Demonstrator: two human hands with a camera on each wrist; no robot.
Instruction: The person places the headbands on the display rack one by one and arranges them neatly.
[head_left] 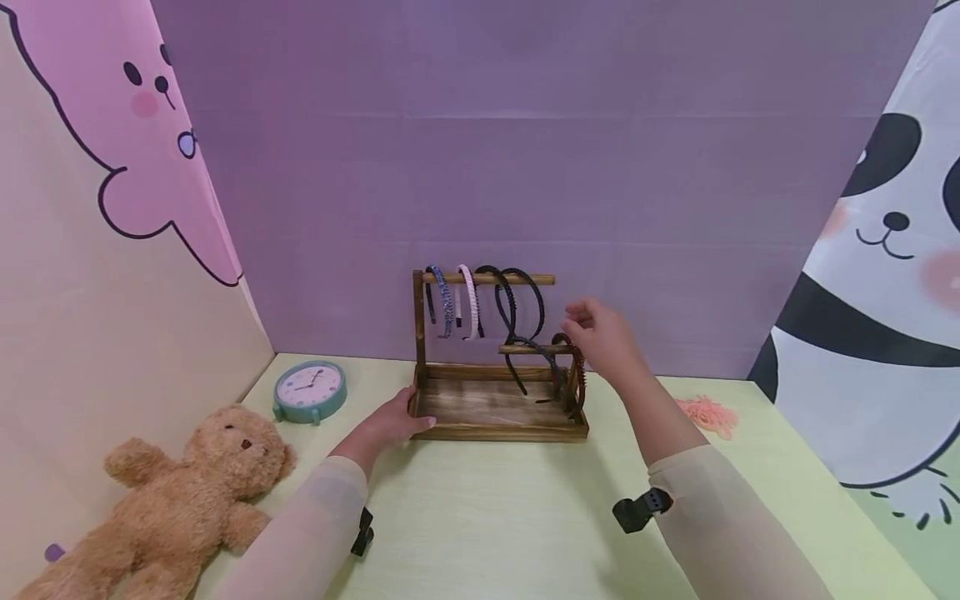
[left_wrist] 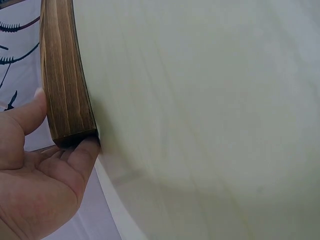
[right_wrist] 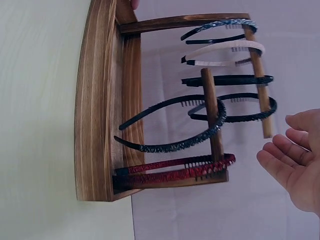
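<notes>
A brown wooden headband rack (head_left: pixel 495 432) with a tray base stands on the table. My left hand (head_left: pixel 392 418) holds its left end, thumb over the rim and fingers around the corner in the left wrist view. From the upper rod (right_wrist: pixel 267 129) hang a blue glittery headband (head_left: pixel 442 300), a white headband (head_left: pixel 471 300) and two black ones. The lower rod (right_wrist: pixel 210 89) carries a dark glittery headband (right_wrist: pixel 175 146) and a red headband (right_wrist: pixel 170 175). My right hand (head_left: pixel 602 337) is beside the rod ends, fingers loosely bent and holding nothing.
On the left side of the table are a teal clock (head_left: pixel 309 390) and a brown teddy bear (head_left: pixel 180 508). An orange-pink stringy bundle (head_left: pixel 707 415) lies to the right. A purple backdrop (head_left: pixel 525 167) rises behind the rack.
</notes>
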